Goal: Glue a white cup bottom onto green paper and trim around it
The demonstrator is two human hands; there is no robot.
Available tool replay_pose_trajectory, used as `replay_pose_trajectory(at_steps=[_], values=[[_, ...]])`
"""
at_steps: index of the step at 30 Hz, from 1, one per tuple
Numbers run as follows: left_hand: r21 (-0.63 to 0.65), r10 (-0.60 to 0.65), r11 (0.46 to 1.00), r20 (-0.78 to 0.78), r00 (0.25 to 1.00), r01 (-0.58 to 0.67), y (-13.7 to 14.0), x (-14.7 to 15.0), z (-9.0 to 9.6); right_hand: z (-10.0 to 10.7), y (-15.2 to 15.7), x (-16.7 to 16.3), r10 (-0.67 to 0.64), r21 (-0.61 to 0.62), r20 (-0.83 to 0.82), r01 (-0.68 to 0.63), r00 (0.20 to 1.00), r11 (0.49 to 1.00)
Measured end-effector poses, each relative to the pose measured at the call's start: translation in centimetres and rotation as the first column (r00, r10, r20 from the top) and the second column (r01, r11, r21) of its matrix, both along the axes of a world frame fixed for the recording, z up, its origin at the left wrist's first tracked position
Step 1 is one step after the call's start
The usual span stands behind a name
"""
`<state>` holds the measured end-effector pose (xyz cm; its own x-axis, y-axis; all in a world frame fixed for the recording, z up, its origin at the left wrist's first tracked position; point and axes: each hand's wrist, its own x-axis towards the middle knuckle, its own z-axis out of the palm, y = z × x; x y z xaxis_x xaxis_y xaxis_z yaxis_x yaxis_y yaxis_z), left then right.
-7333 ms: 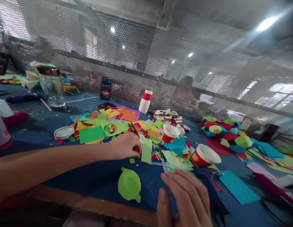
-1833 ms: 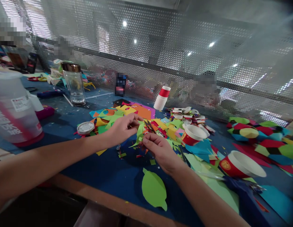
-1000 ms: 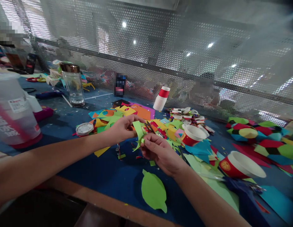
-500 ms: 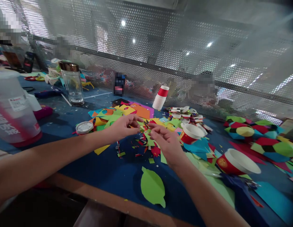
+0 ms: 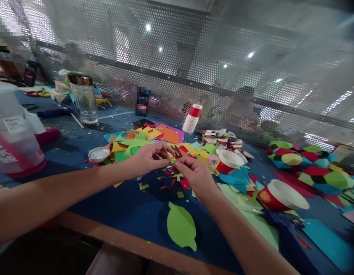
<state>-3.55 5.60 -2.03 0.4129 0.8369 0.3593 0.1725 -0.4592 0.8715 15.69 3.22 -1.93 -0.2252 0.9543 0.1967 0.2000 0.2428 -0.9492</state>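
Above the heap of cut scraps, my left hand (image 5: 150, 158) is curled, thumb and fingertips drawn together. My right hand (image 5: 195, 175) faces it, thumb pressed against the bent forefinger. The fingertips of both hands nearly meet around something small and greenish, too small to make out. Behind them a dark pointed thing (image 5: 176, 150) shows against the scraps; its kind is unclear. Coloured paper cutouts (image 5: 137, 143) lie beyond my left hand. A green lemon-shaped paper cutout (image 5: 181, 226) lies flat on the blue table (image 5: 131, 212), nearer to me.
Red-and-white paper cups (image 5: 230, 161) stand or lean at the right, with a cup stack (image 5: 192, 118) behind. A blue glue gun (image 5: 285, 233) lies front right. A plastic bottle (image 5: 15, 133), a glass bottle (image 5: 84, 99) and a round lid (image 5: 99, 155) are left.
My hands have come closer together, and their fingertips have closed over the scraps. The view has shifted slightly; the green cutout lies as before.
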Motion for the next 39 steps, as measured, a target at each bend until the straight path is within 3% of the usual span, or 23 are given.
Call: replay_pose_trajectory(at_steps=[6, 13, 19, 25, 33, 39], values=[[-0.023, -0.017, 1.000, 0.026, 1.000, 0.018, -0.3, 0.0, 0.0, 0.1, 0.1, 0.1, 0.010, 0.055, -0.001, -0.010, 1.000, 0.998], [0.069, 0.034, 0.997, -0.005, 0.999, -0.033, -0.5, -0.1, 0.3, -0.3, 0.1, 0.1, 0.023, 0.071, -0.005, -0.023, 1.000, 0.997], [0.107, 0.131, 0.986, -0.031, 0.991, -0.127, -0.4, -0.3, 0.5, -0.8, 0.2, -0.1, -0.018, 0.050, -0.069, 0.022, 0.997, 0.998], [0.107, 0.138, 0.986, -0.054, 0.989, -0.132, -0.7, -0.2, 0.5, -1.0, 0.6, 0.2, -0.078, 0.067, -0.050, 0.081, 0.996, 0.994], [0.234, 0.204, 0.962, -0.265, 0.943, -0.142, 1.4, -1.1, 0.2, -0.6, 0.5, 0.5, -0.137, 0.081, -0.099, 0.145, 0.986, 0.986], [0.313, 0.129, 0.949, -0.504, 0.854, 0.041, 3.3, -3.5, 0.8, -0.5, 0.6, 0.9, -0.188, 0.035, -0.191, 0.198, 0.964, 0.980]])
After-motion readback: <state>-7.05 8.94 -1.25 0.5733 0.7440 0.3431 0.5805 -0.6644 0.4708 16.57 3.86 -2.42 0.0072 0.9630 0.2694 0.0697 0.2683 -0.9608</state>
